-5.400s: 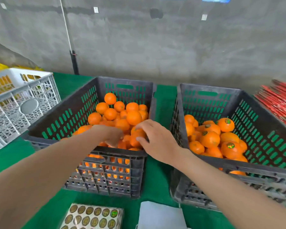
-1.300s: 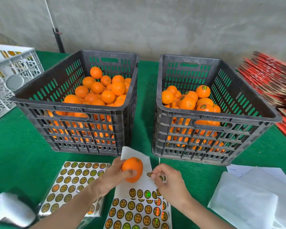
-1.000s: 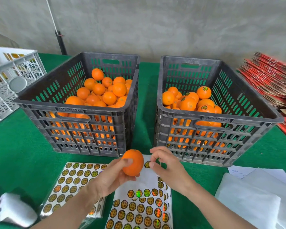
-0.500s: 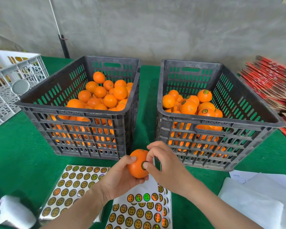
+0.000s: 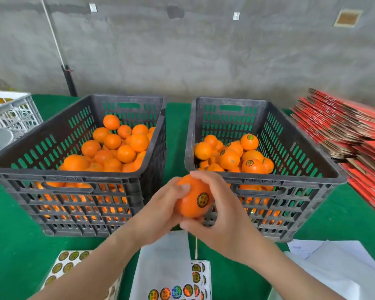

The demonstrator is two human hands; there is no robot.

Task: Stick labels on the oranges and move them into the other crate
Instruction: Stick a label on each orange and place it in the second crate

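Note:
Both hands hold one orange [image 5: 191, 202] in front of the gap between two dark crates. A round gold-and-black label [image 5: 202, 199] sits on its front. My left hand [image 5: 160, 211] cups it from the left, thumb on top. My right hand [image 5: 221, 213] wraps it from the right, fingers over the top and thumb beneath. The left crate [image 5: 74, 187] holds unlabelled oranges [image 5: 117, 148]. Labelled oranges [image 5: 247, 156] lie in the right crate [image 5: 290, 191]. Label sheets [image 5: 178, 291] lie on the table near me.
A green cloth [image 5: 13, 245] covers the table. A white crate [image 5: 11, 118] stands at the far left. Flat red cartons [image 5: 355, 135] are stacked at the right. White paper sheets [image 5: 338, 269] lie at the near right, and another label sheet [image 5: 67, 263] at the near left.
My right hand pressed a label onto the orange and now wraps around it. Both hands have lifted the orange up toward the crates.

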